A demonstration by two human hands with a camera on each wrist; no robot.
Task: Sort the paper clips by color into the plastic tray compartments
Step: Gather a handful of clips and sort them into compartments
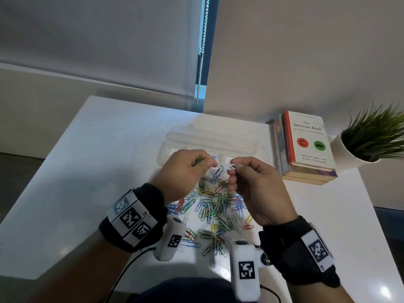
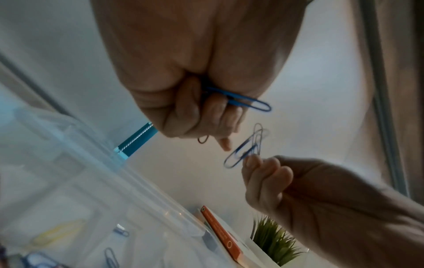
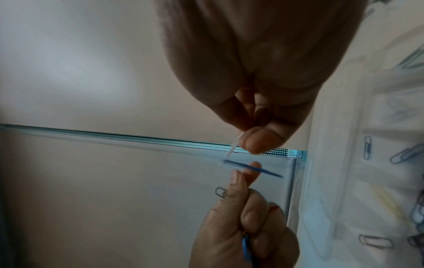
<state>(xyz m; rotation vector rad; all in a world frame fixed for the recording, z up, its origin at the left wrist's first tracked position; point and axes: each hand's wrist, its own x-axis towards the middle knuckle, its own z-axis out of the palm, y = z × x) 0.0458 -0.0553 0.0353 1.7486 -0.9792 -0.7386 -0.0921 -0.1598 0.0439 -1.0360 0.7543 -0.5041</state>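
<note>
Both hands (image 1: 220, 169) (raised) pinch clips (image 2: 246, 148).

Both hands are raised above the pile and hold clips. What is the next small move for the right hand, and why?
Probably the right hand should work the white clip free of the blue clip: it pinches the two hooked together, so neither can go into a compartment of the tray yet. The left hand already grips other clips, one blue, and its fingertip is near to help.
</note>
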